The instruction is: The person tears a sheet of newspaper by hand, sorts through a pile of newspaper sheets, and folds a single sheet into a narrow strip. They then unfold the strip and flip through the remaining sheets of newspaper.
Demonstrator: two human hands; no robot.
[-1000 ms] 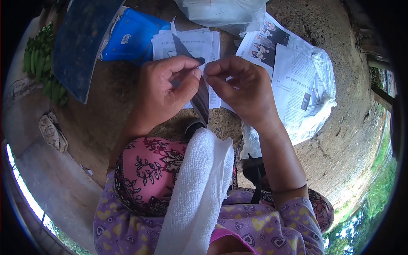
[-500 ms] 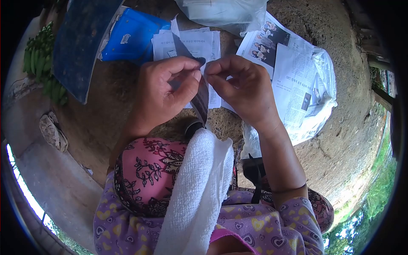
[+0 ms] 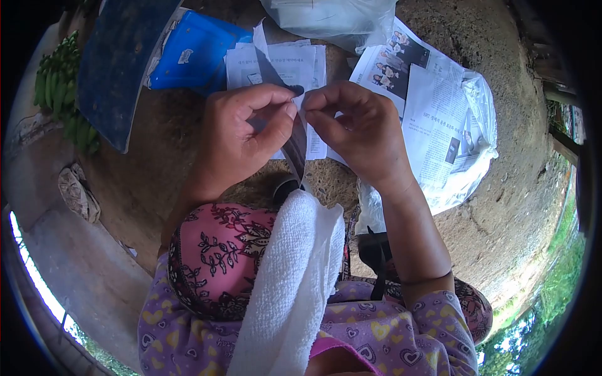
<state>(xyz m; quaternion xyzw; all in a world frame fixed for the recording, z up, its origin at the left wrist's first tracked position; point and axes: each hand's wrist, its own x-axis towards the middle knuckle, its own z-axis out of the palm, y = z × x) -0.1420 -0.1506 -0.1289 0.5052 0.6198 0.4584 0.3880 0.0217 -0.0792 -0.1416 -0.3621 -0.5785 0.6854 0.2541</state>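
My left hand (image 3: 241, 135) pinches a narrow, dark-printed newspaper piece (image 3: 295, 153) between thumb and forefinger. The piece stands edge-on, its pale tip rising beyond the hand and its lower point reaching down toward a white towel (image 3: 285, 250) on my front. My right hand (image 3: 364, 128) is closed in a pinch at the right edge of the same piece, close to the left fingertips. Behind the hands lies a stack of newspaper sheets (image 3: 313, 66), partly covered by them.
At right, more newspaper sheets (image 3: 433, 119) rest on a white plastic bag (image 3: 464, 188). A blue plastic container (image 3: 200, 50) and a dark blue panel (image 3: 122, 69) are at upper left, beside green bananas (image 3: 59, 91). Another plastic bag (image 3: 332, 22) sits at the top.
Both hands keep their pinch in nearly the same place. The newspaper piece has shifted very slightly between them.
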